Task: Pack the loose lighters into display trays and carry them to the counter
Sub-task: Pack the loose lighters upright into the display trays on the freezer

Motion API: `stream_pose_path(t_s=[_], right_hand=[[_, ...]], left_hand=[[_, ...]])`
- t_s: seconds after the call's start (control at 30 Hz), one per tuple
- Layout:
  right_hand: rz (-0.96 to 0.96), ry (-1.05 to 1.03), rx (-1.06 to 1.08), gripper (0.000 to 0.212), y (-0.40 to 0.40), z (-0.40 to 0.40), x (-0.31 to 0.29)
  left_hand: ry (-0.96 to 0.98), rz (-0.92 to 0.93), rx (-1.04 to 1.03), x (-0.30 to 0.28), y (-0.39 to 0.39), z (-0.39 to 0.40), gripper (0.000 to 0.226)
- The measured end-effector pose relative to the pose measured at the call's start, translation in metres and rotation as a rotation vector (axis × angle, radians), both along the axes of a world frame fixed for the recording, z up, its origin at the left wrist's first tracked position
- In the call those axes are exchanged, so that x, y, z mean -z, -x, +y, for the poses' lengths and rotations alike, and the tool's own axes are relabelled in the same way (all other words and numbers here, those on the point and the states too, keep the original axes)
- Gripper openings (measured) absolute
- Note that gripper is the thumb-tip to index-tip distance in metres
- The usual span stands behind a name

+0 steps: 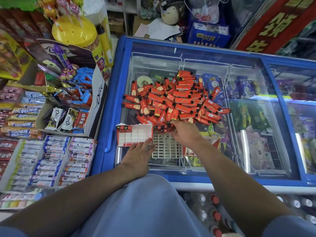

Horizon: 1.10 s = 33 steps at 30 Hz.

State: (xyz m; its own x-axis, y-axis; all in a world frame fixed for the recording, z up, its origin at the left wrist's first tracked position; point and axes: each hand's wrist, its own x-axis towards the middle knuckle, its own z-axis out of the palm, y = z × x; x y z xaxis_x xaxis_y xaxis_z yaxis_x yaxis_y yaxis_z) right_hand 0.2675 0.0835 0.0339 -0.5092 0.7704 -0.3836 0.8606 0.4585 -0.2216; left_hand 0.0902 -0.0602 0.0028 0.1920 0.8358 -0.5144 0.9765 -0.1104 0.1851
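Beside lighters, left hand touches tray.

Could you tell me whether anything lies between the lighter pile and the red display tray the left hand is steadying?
Nothing visible does. The lighter pile ends just beyond the display tray, on the same freezer lid. The right hand reaches the pile's near edge; the left hand rests against the tray.

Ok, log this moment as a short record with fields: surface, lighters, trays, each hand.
surface: glass lid of a blue chest freezer
lighters: big loose heap of red lighters on the glass
display tray: red and white display tray at the heap's near left edge, two lighters slotted at its far left corner, other cells empty
grid insert: bare white grid insert just right of the tray
left hand: fingers resting on the tray's near edge
right hand: reaching into the heap's near edge; grasp hidden
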Motion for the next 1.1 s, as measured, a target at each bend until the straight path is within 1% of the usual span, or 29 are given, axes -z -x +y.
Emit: stream_pose_path(t_s=[0.17,0.3,0.5,0.57,0.63,0.67,0.73,0.8,0.87,1.1], right_hand=[[-0.007,0.009,0.014,0.029,0.001,0.003,0.001],[0.023,0.004,0.035,0.027,0.0,0.007,0.005],[0.009,-0.045,-0.011,0.02,0.002,0.008,0.013],[0.025,-0.022,0.007,0.03,0.0,0.007,0.017],[0.041,-0.004,0.039,0.049,-0.006,0.012,0.016],[0.047,-0.024,0.077,0.054,-0.01,0.018,0.014],[0.044,-0.108,0.18,0.054,-0.02,0.037,0.008],[-0.017,-0.161,0.222,0.055,-0.027,0.052,0.005],[-0.104,-0.182,0.195,0.052,-0.03,0.061,0.006],[-0.184,-0.192,0.155,0.042,-0.031,0.067,0.022]], left_hand=[[0.005,-0.008,-0.005,0.0,0.0,0.0,0.085],[0.015,-0.009,-0.009,-0.001,0.0,0.001,0.085],[0.009,-0.001,-0.005,-0.001,-0.001,0.001,0.085],[0.013,-0.003,-0.006,0.0,0.0,0.001,0.086],[0.014,-0.008,0.0,0.0,0.002,0.001,0.086],[0.018,-0.007,0.004,0.0,0.002,0.002,0.087],[0.03,-0.007,0.008,-0.002,0.001,0.003,0.087],[0.03,-0.007,0.006,-0.003,0.0,0.004,0.088],[0.021,-0.008,0.004,-0.003,0.0,0.003,0.09],[0.002,0.004,0.009,-0.003,0.001,0.001,0.092]])
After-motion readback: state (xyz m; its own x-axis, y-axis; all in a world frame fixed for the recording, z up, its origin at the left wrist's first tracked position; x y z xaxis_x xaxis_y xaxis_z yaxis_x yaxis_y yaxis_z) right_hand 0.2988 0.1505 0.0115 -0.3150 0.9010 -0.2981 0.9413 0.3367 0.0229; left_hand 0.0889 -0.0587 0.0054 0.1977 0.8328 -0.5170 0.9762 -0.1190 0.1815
